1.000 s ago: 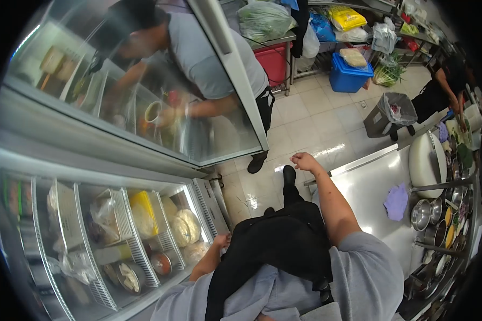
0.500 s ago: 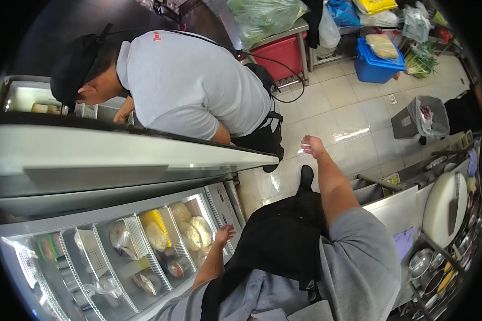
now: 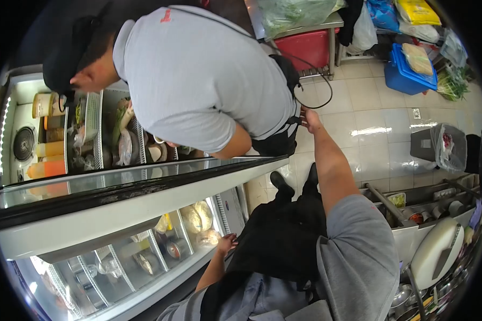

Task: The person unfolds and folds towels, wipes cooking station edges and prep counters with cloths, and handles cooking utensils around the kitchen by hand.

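My right hand (image 3: 309, 120) reaches forward at the end of an extended arm, at the waist of a co-worker (image 3: 193, 80) in a grey shirt, beside the dark apron strap (image 3: 293, 121). Its fingers are stretched out and partly hidden; whether they touch the strap I cannot tell. My left hand (image 3: 227, 244) hangs low with loosely parted fingers and nothing in them, near the right end of a lit glass-door fridge (image 3: 144, 299). Behind that glass lie pale bagged bundles (image 3: 197, 216) and a yellow basket. The co-worker bends into a second fridge section, whose open door (image 3: 144, 198) stands between us.
Orange-filled containers (image 3: 45, 169) stand inside the opened section. On the tiled floor (image 3: 359, 123) are a blue bin (image 3: 409, 75) with a package on its lid and a grey trash bin (image 3: 424, 143). A steel counter with a white cutting board (image 3: 436, 254) runs along my right.
My right hand has come up to the co-worker's waist. The fridge door sits lower in view, exposing more of the opened section. My view has shifted closer to the co-worker.
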`<state>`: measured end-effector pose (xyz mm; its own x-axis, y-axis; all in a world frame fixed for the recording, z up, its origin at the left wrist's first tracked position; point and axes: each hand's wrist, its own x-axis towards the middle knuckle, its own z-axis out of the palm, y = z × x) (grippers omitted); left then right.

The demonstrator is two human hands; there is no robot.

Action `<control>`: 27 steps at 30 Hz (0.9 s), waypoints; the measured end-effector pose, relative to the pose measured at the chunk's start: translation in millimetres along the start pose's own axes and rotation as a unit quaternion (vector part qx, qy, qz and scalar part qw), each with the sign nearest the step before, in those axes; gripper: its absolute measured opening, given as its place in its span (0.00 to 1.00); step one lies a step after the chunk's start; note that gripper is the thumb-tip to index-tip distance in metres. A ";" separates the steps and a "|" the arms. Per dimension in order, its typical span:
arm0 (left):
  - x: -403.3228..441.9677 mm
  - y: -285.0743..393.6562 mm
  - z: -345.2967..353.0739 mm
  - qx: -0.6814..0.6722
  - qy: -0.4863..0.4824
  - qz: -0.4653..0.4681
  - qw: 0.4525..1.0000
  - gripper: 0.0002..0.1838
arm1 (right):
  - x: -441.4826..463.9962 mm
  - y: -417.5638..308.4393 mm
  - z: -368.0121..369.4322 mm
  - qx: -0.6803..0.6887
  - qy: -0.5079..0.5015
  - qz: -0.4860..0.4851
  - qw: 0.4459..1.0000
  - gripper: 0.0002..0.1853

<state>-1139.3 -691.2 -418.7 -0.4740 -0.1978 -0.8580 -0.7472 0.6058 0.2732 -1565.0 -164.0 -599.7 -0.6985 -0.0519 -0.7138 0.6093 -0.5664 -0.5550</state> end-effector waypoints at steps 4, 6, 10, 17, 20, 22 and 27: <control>2.3 -24.4 0.8 -0.060 -0.008 0.010 0.998 0.22 | 47.2 16.1 5.5 0.126 -0.043 -0.031 0.991 0.27; 2.2 -23.6 0.6 -0.024 -0.021 0.002 0.999 0.22 | 18.4 10.4 15.1 0.093 -0.048 -0.059 0.993 0.28; 6.3 -4.9 4.2 -0.064 0.017 -0.002 0.998 0.21 | 46.3 25.1 -17.7 0.141 -0.035 -0.081 0.986 0.31; 36.7 34.4 -5.3 -0.118 -0.002 -0.088 0.989 0.23 | 15.1 20.6 -74.0 0.123 0.042 -0.130 0.983 0.29; 69.3 37.2 -12.6 0.010 -0.005 0.028 1.000 0.25 | -14.0 28.2 -106.1 0.100 0.130 -0.161 0.973 0.25; 61.9 74.1 -24.4 0.162 -0.009 0.128 0.978 0.28 | -5.4 62.2 -157.3 0.061 0.139 -0.214 0.965 0.25; 101.7 109.7 -34.4 0.160 0.076 0.226 0.958 0.28 | -75.4 112.7 -236.7 -0.067 0.178 0.053 0.980 0.19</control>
<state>-1285.5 -671.4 -461.0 -0.7966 0.0451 -0.6029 -0.2798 0.8565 0.4337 -1354.8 -29.3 -709.5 -0.4670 0.1987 -0.8616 0.7320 -0.4598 -0.5028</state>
